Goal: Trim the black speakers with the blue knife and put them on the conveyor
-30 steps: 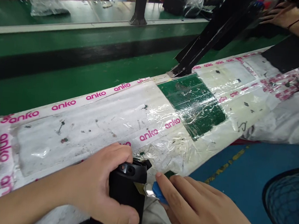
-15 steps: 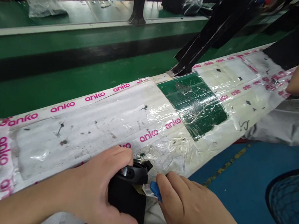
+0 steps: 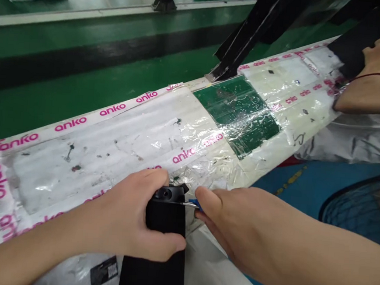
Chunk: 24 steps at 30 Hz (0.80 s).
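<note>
My left hand [image 3: 131,217] is wrapped round a long black piece [image 3: 156,271] with a flat, matt face, thumb lying across it. At its upper end is a black plastic cap [image 3: 174,195] with a round hole. My right hand [image 3: 237,212] grips a small blue-handled knife [image 3: 194,203], most of it hidden in the fingers. Its thin metal blade points left and meets the cap's lower right edge, where cap and black face join. A dark flap [image 3: 185,188] sticks out at the cap's top right corner.
Under my hands runs a bench [image 3: 110,154] covered in white sheet and pink "anko" tape, with a green patch [image 3: 238,113]. A slanted black post [image 3: 240,45] rises behind it. Another person's hand [image 3: 376,69] rests on black material at right. A netted basket [image 3: 359,208] stands lower right.
My right hand has turned and moved up, its forearm now coming from the right. The blade has gone from below the cap to its right edge. The view has shifted slightly.
</note>
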Available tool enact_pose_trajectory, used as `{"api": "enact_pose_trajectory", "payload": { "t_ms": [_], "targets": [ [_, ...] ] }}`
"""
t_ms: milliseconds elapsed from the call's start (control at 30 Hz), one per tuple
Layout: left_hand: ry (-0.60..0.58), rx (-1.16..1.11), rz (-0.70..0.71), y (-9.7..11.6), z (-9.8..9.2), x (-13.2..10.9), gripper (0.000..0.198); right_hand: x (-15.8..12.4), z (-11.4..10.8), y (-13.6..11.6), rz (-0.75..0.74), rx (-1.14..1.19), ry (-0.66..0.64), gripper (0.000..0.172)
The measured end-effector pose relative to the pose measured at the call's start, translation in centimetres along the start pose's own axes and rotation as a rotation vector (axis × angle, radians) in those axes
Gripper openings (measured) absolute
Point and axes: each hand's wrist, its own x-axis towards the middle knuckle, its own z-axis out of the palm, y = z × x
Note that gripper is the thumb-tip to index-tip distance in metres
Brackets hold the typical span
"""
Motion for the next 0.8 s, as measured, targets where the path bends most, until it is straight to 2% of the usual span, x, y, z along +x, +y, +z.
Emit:
{"api": "enact_pose_trajectory", "payload": {
  "t_ms": [133,200,267,333,367,433,500,533,633,700,800],
  "targets": [
    [0.011,0.051,0.004,-0.5,0.0,-0.2,0.047,-1.4,-0.6,1.0,-0.045,-0.131,0.123,0.033],
    [0.057,0.100,0.005,-0.5,0.0,-0.6,0.047,-2.8,-0.5,2.3,-0.074,-0.141,0.271,0.022],
    [0.138,0.184,-0.017,-0.1,0.0,-1.1,0.047,-4.1,-0.1,3.5,0.005,-0.127,0.479,0.011],
    [0.192,0.248,-0.047,0.6,-0.1,-1.7,0.044,-4.6,0.5,3.9,0.064,-0.063,0.605,0.017],
    [0.170,0.246,-0.052,0.9,-0.3,-2.0,0.040,-4.5,0.8,3.7,0.062,-0.014,0.627,0.018],
    [0.048,0.161,-0.028,1.2,-1.0,-2.4,0.033,-3.9,1.7,2.6,0.030,0.077,0.618,0.017],
    [-0.078,0.035,0.031,0.7,-2.0,-2.4,0.040,-2.9,2.6,1.2,0.000,0.116,0.600,0.018],
    [-0.100,-0.016,0.052,0.2,-2.4,-2.3,0.044,-2.4,3.0,0.6,-0.012,0.114,0.590,0.019],
    [-0.023,-0.070,0.076,-1.4,-2.4,-1.4,0.060,-1.5,4.0,-0.2,-0.031,0.069,0.580,0.021],
    [0.083,-0.064,0.105,-2.0,-1.3,-0.8,0.069,-1.4,4.2,-0.1,-0.028,0.044,0.577,0.022],
    [0.249,-0.058,0.170,-2.1,0.8,-0.3,0.072,-1.7,4.2,0.0,-0.024,0.098,0.578,0.023]
  ]
}}
